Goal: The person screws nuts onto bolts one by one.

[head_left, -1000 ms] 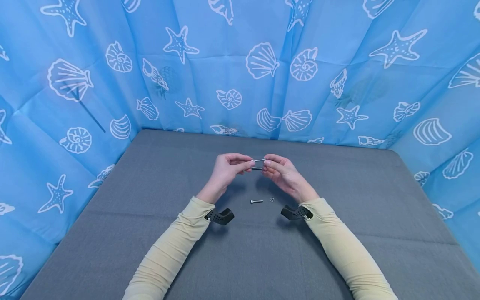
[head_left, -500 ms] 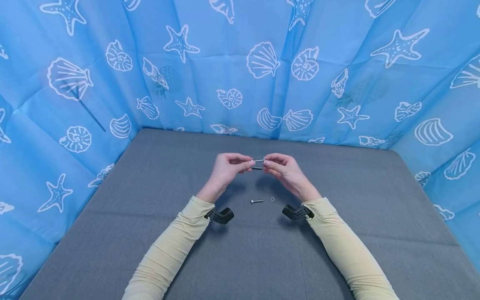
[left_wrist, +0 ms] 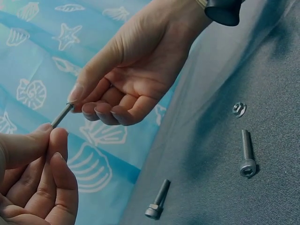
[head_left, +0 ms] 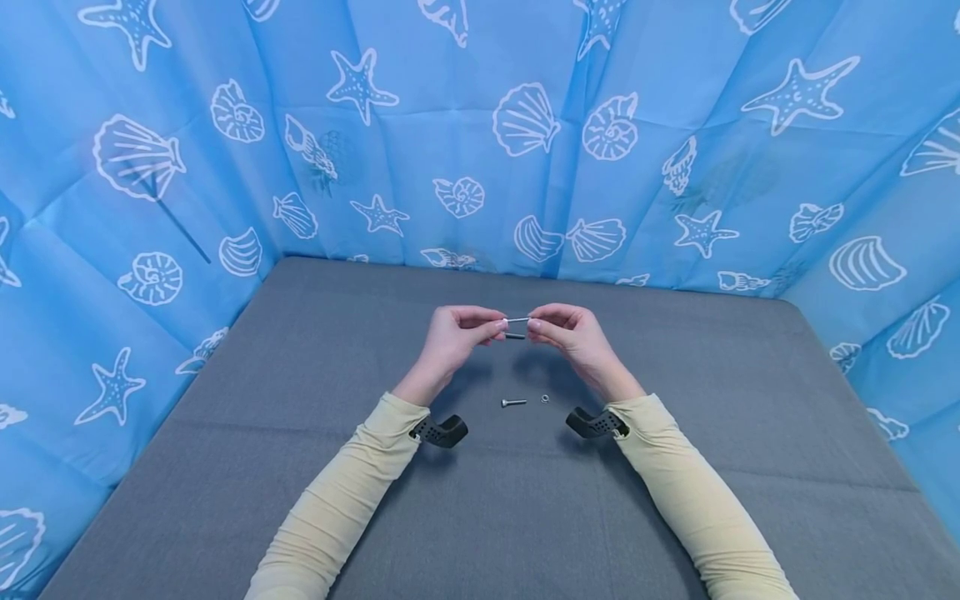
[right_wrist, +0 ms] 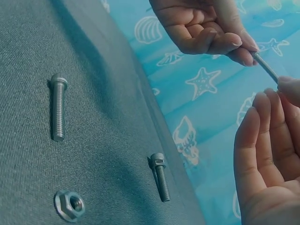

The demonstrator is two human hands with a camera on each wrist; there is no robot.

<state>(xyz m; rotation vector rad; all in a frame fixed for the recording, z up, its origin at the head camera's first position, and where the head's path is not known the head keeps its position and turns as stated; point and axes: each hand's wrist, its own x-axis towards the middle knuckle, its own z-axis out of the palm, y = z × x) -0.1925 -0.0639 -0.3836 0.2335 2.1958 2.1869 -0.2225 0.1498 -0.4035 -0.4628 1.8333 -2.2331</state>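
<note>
A thin metal bolt (head_left: 517, 320) is held level above the far middle of the table, stretching between both hands. My left hand (head_left: 461, 333) pinches one end with thumb and forefinger. At the other end, the right hand (head_left: 573, 335) pinches with its thumb and fingertips, the remaining fingers loosely bent in the left wrist view. Only the threaded shank (right_wrist: 266, 67) shows; fingertips hide both ends. Beneath the hands lies a second bolt with a nut (right_wrist: 160, 174) up against its head. Nearer me are a loose socket-head bolt (right_wrist: 58, 108) and a flange nut (right_wrist: 70, 205).
A grey cloth covers the table (head_left: 480, 517). Blue curtains (head_left: 465, 150) with white shell and starfish prints hang along the back and sides. A black wrist mount (head_left: 442, 432) juts inward from the left sleeve, and another mount (head_left: 592, 423) from the right.
My right hand's fingers have shifted slightly at the bolt's end, and that hand has edged a little right. The left hand stays nearly still; the pieces on the table have not moved.
</note>
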